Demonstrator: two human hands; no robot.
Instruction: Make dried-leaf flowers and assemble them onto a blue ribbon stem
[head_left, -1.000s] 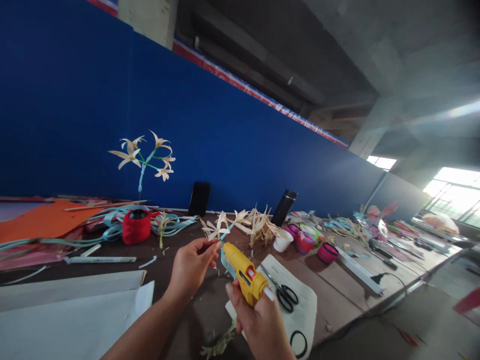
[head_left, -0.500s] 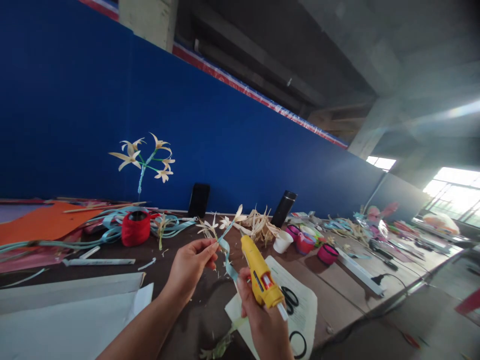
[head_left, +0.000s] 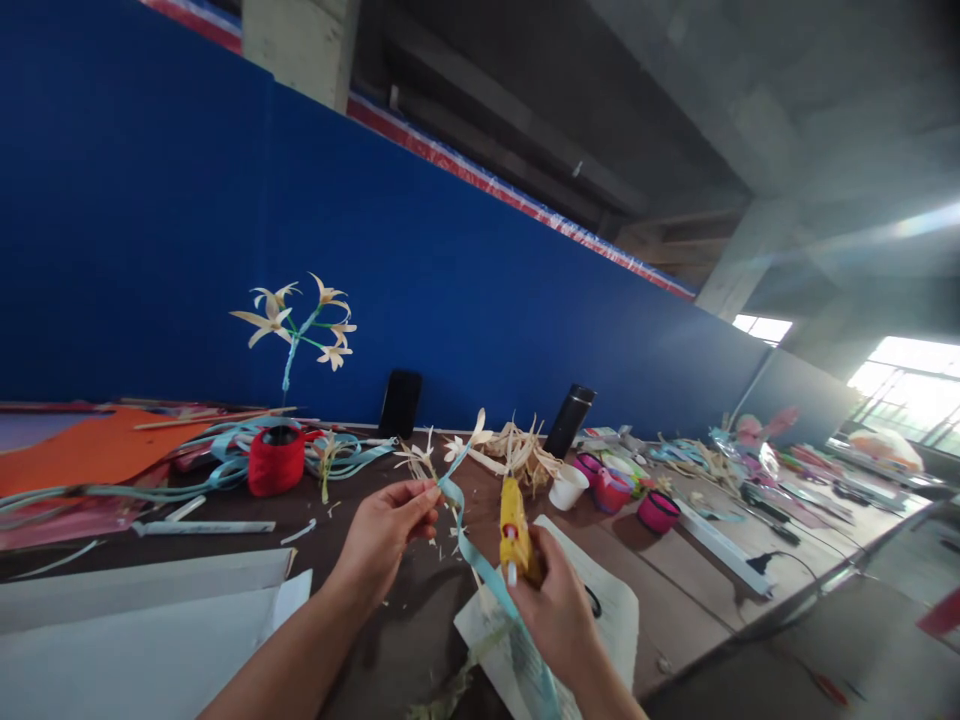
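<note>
A flower stem with pale, dried-looking petals (head_left: 477, 432) is pinched between the thumb and fingers of my left hand (head_left: 384, 537). From that pinch a light-blue ribbon (head_left: 487, 572) trails down to the right, passing by my right hand (head_left: 561, 600) and over a printed sheet of paper (head_left: 615, 610). My right hand is closed around a yellow glue gun (head_left: 516, 530), its nozzle pointing up and away from me. The nozzle stands to the right of the ribbon, apart from the stem. Black-handled scissors on the sheet are mostly hidden behind my right hand.
A finished flower spray (head_left: 291, 330) stands in a red-wrapped holder (head_left: 276, 462) at left. Behind my hands lie dried petals (head_left: 529, 455), a phone (head_left: 400, 404), a black flask (head_left: 570, 420) and a white cup (head_left: 568, 486). White board (head_left: 142, 640) covers the front left.
My right hand has shifted right and turned the glue gun more upright. More ribbon shows, now stretched lower right. My left hand keeps its pinch in nearly the same place.
</note>
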